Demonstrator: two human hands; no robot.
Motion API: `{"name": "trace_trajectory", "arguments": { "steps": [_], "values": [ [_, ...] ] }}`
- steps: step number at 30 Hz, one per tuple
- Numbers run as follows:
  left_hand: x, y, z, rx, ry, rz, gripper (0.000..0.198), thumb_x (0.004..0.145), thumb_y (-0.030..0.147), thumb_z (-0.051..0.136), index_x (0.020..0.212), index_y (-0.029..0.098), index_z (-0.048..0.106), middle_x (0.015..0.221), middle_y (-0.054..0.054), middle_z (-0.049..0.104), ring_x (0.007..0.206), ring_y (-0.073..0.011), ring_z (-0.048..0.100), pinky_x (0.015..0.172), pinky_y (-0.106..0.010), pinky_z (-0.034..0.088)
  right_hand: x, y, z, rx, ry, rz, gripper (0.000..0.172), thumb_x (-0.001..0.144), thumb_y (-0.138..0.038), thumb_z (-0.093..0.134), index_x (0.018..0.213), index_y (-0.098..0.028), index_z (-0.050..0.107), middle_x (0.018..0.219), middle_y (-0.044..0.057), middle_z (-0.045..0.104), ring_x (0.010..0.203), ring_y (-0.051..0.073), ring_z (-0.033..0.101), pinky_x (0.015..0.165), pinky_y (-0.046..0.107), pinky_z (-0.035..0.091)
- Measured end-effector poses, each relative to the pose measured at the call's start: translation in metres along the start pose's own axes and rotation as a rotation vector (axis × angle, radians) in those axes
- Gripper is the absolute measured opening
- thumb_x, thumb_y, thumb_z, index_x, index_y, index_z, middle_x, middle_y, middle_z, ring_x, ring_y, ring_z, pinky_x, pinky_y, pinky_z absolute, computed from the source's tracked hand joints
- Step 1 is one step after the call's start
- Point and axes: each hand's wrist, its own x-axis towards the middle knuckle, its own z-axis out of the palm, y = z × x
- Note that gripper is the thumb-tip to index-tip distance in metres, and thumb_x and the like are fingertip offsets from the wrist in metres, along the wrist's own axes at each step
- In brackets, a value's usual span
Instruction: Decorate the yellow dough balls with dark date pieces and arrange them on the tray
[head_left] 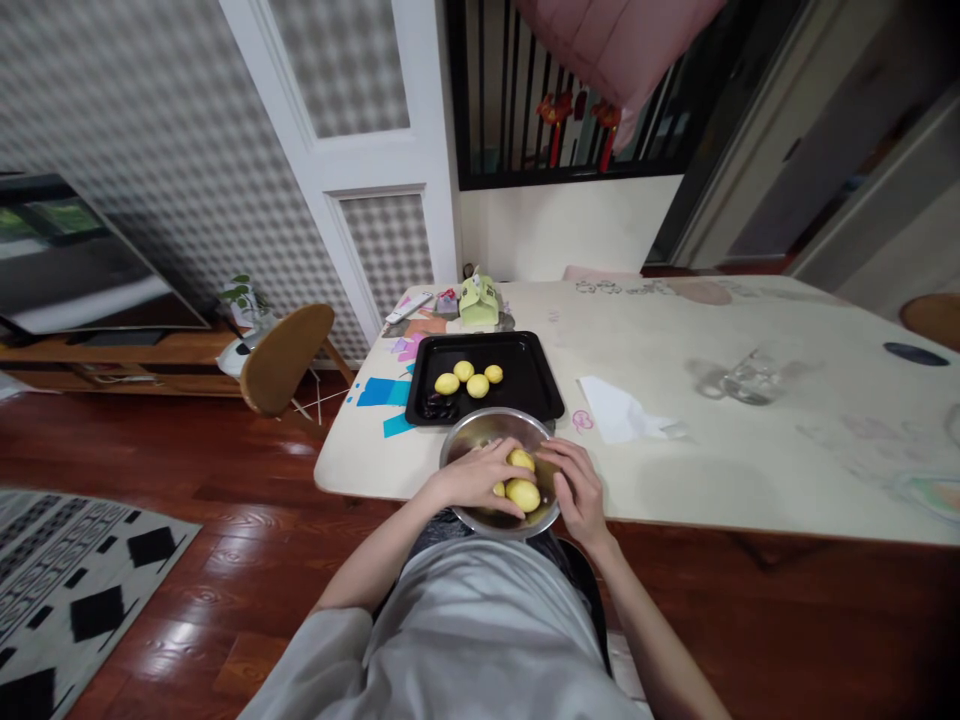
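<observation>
A metal bowl point(480, 430) sits at the near edge of the table and holds yellow dough point(523, 493). My left hand point(480, 477) lies over the dough inside the bowl, its fingers curled round a yellow lump. Beside it, my right hand point(574, 485) rests on the bowl's right side with fingers bent against the dough. Behind the bowl stands a black baking tray point(525, 395) with several yellow dough balls point(477, 385) on it.
A white paper napkin point(619, 412) lies right of the tray, and a clear glass point(750, 380) further right. A green box point(480, 298) and coloured papers point(382, 392) are at the table's far left. A wooden chair point(281, 360) stands left of the table.
</observation>
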Motion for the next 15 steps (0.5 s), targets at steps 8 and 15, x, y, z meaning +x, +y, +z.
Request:
{"name": "trace_trajectory", "arguments": {
  "steps": [8, 15],
  "values": [
    [-0.002, -0.005, -0.021, -0.086, 0.197, 0.044, 0.056, 0.087, 0.053, 0.081, 0.136, 0.03, 0.07, 0.146, -0.014, 0.046, 0.141, -0.0366, 0.048, 0.121, -0.05, 0.043, 0.0, 0.0, 0.0, -0.005, 0.014, 0.005, 0.03, 0.105, -0.023, 0.047, 0.123, -0.024, 0.071, 0.123, 0.012, 0.071, 0.12, 0.029, 0.066, 0.101, 0.052, 0.057],
    [0.037, -0.037, -0.063, 0.008, 0.435, -0.084, 0.049, 0.093, 0.043, 0.077, 0.139, 0.03, 0.066, 0.146, -0.014, 0.041, 0.139, -0.0364, 0.047, 0.121, -0.056, 0.041, -0.001, 0.002, 0.001, -0.001, 0.016, 0.006, 0.029, 0.105, -0.022, 0.047, 0.122, -0.024, 0.071, 0.123, 0.012, 0.071, 0.119, 0.029, 0.066, 0.102, 0.052, 0.056]
  ]
}}
